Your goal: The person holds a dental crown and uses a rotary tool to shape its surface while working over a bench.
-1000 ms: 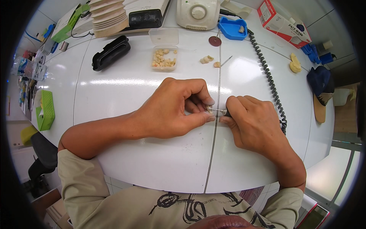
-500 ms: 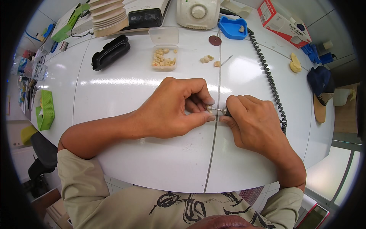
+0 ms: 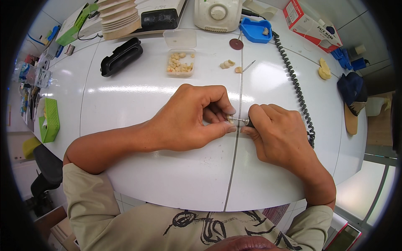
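Left hand (image 3: 188, 119) pinches a small tooth piece (image 3: 230, 119) mid-table; right hand (image 3: 274, 134) grips a handpiece (image 3: 247, 121), bur touching it. Behind: tub (image 3: 180, 62) of teeth, coiled cord (image 3: 296, 88), black case (image 3: 121, 56), on white table (image 3: 125, 100)

A red-and-white carton (image 3: 310, 26) lies at the table's far right.

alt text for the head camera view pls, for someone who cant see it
Seen from above, a person's left hand pinches a small pale piece while the right hand holds a thin rotary tool against it, over a white table. Behind sit a clear tub of similar pieces and a coiled black cord.
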Available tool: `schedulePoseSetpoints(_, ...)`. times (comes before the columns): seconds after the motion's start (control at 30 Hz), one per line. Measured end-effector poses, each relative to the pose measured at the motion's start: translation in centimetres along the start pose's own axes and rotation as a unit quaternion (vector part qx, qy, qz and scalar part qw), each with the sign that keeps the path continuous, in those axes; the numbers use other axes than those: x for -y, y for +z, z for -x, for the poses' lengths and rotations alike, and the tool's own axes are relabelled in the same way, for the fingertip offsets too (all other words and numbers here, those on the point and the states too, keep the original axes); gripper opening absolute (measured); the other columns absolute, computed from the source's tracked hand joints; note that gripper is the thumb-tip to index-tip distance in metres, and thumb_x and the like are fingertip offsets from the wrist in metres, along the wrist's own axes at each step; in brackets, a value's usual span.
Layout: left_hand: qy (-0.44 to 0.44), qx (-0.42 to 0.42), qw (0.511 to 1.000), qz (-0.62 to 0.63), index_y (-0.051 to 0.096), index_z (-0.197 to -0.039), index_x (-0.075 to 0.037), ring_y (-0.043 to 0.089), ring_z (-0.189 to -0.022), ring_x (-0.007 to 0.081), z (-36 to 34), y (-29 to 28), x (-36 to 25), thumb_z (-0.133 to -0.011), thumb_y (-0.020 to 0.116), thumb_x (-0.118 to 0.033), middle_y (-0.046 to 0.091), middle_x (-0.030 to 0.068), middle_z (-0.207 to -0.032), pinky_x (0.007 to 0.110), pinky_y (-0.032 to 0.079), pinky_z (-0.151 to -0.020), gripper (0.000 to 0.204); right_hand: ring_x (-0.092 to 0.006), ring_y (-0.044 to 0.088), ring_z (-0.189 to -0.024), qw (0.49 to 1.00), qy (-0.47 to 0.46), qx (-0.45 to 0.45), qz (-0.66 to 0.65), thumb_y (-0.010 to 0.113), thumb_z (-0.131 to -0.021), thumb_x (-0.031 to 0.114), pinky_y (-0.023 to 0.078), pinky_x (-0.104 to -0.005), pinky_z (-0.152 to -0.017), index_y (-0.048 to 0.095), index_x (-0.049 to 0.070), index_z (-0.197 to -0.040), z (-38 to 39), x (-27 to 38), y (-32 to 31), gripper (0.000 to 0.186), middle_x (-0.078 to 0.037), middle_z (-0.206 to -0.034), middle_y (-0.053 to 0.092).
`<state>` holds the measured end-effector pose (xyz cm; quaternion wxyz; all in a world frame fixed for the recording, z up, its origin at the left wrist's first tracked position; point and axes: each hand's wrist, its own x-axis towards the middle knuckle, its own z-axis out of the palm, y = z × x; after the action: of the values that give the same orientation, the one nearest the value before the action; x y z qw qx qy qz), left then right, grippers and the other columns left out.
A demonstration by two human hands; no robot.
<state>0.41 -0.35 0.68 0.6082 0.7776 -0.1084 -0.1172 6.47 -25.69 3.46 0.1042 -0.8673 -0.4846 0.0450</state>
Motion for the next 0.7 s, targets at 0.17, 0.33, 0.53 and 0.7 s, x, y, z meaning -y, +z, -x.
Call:
schedulePoseSetpoints(0.17,0.006,-0.001,1.0,0.003,0.07,-0.107,0.003,0.074,-0.091,0.0104,0.02,0.03,0.12,-0.094,0.088,-0.006,0.074,0.008,-0.105,0.025,0.064,-0.081,0.024,-0.0337,0.072,-0.072,1.0,-0.006,-0.005,-0.001,0.08,-0.099,0.027,0.052,-0.0474,-0.057,0.057,0.006,-0.092,0.05,-0.06,0.07,0.031,-0.013,-0.077,0.067)
schedulePoseSetpoints(0.33,0.007,0.0,1.0,-0.001,0.069,-0.107,0.003,0.075,-0.091,0.0109,0.03,0.03,0.1,-0.094,0.087,-0.005,0.074,0.0086,-0.105,0.025,0.064,-0.081,0.024,-0.0337,0.072,-0.072,1.0,-0.007,-0.004,0.002,0.079,-0.099,0.026,0.051,-0.0472,-0.057,0.058,0.006,-0.091,0.05,-0.03,0.08,0.031,-0.013,-0.076,0.067)
schedulePoseSetpoints(0.53,0.005,0.001,1.0,-0.001,0.069,-0.107,0.003,0.075,-0.091,0.0107,0.03,0.04,-0.04,-0.094,0.087,-0.005,0.074,0.0083,-0.105,0.025,0.063,-0.08,0.023,-0.0341,0.072,-0.072,1.0,-0.005,0.0,0.001,0.079,-0.099,0.025,0.052,-0.0474,-0.057,0.058,0.005,-0.092,0.06,-0.07,0.07,0.03,-0.013,-0.077,0.068)
schedulePoseSetpoints(0.7,0.01,-0.003,1.0,0.001,0.069,-0.107,0.003,0.075,-0.091,0.0105,0.02,0.09,0.18,-0.094,0.087,-0.005,0.074,0.008,-0.104,0.024,0.064,-0.08,0.023,-0.0342,0.072,-0.072,1.0,-0.005,-0.004,-0.003,0.08,-0.099,0.026,0.052,-0.0475,-0.057,0.058,0.005,-0.092,0.08,-0.11,0.08,0.03,-0.013,-0.077,0.068)
